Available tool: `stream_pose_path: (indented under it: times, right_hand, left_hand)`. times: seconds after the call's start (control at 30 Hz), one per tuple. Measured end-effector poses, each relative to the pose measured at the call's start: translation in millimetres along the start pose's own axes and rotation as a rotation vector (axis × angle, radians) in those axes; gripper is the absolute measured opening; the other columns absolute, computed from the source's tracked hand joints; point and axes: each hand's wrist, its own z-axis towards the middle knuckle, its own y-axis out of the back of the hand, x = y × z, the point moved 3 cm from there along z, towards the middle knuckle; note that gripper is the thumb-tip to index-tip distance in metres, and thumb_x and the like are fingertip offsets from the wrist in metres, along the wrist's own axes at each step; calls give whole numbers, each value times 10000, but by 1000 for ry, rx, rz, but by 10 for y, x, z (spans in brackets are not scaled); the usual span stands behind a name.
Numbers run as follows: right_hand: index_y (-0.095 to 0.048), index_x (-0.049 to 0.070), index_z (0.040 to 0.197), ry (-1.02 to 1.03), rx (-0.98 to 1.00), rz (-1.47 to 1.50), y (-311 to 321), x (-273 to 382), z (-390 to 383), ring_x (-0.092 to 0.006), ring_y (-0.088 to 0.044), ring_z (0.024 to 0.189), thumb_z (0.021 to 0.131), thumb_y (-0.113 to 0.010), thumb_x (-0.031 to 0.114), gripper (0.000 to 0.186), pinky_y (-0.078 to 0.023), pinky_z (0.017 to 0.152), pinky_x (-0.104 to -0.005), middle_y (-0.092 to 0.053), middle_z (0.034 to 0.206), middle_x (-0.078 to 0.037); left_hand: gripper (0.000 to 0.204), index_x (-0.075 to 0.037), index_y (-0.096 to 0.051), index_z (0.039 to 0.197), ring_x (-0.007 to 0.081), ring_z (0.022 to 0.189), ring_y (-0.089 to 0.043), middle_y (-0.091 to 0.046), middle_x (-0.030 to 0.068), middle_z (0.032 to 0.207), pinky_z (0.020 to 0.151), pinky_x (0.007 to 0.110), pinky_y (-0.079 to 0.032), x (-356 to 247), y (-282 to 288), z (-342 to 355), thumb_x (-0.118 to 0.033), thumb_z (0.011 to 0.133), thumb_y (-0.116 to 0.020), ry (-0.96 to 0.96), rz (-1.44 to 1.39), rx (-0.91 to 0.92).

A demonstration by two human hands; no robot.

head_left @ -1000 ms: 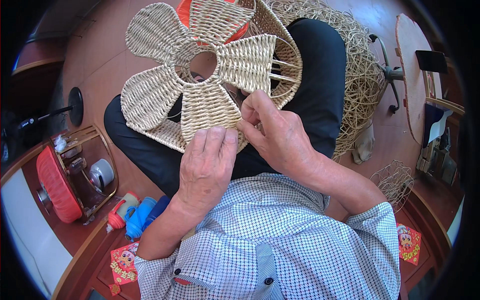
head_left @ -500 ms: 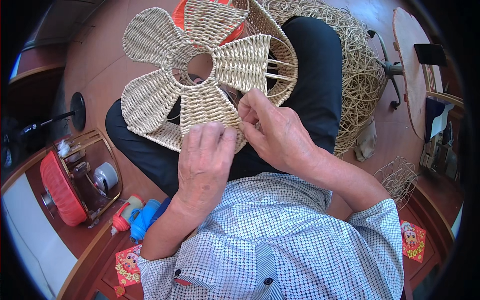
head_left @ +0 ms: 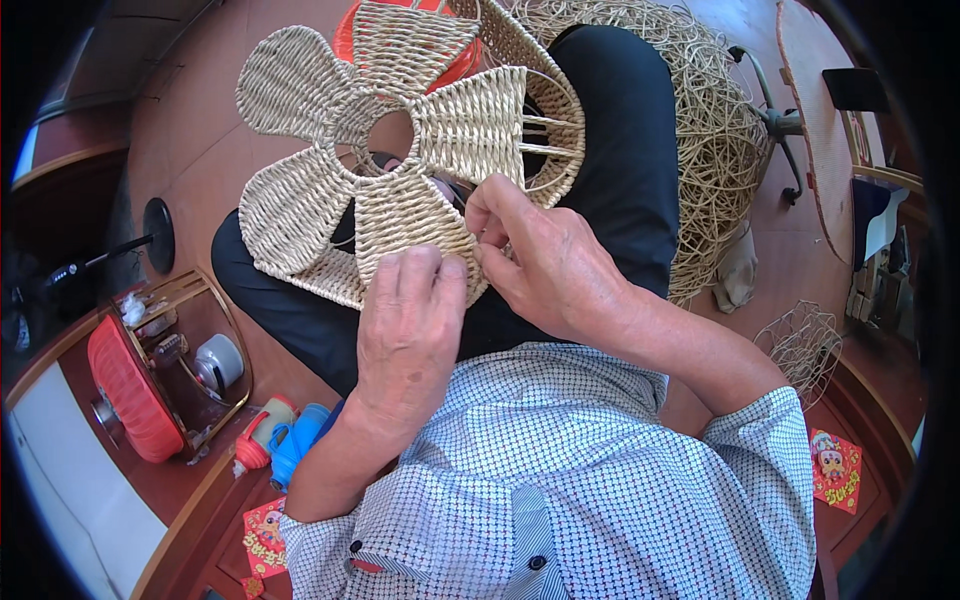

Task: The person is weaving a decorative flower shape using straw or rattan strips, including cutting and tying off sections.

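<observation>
A flower-shaped wicker piece [head_left: 290,205], woven from pale straw cord around an open round centre, rests across my knees. My left hand [head_left: 405,335] lies over the near petal [head_left: 410,215], its fingers curled on the outer edge. At that petal's right edge, my right hand [head_left: 560,265] pinches thumb and finger together; whatever is between them is hidden. Bare spokes [head_left: 550,133] show at the end of the right-hand petal, inside a curved woven rim [head_left: 567,110].
A large heap of loose cord [head_left: 715,165] lies beyond my right knee, by a chair base [head_left: 780,122]. A smaller wire tangle [head_left: 802,345] is at right. On the left are a red-covered round thing [head_left: 135,388], a metal pot [head_left: 220,360] and a blue bottle [head_left: 293,440].
The wicker piece has shifted slightly left in view, along with most of the surroundings. Both hands keep nearly the same pose at the near petal.
</observation>
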Motion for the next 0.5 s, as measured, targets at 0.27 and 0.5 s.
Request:
stream_pose_path:
  times: [0.27, 0.5]
  right_hand:
    - [-497, -24, 1281, 45, 56, -8, 10, -23, 34, -463, -753, 763, 981, -582, -48, 313, -590, 714, -562, -706, 777, -229]
    - [-479, -38, 1537, -51, 162, 6, 51, 24, 61, -289, -793, 719, 998, -560, -35, 545, -663, 754, -431, -771, 1176, -265]
  left_hand:
    - [186, -33, -729, 1072, 321, 929, -727, -691, 127, 966, 814, 428, -581, 136, 37, -8, 27, 908, -796, 190, -321, -130]
    - [117, -8, -733, 974, 302, 877, -650, -612, 103, 893, 780, 431, -528, 152, -4, 40, 19, 892, -812, 208, -297, -176]
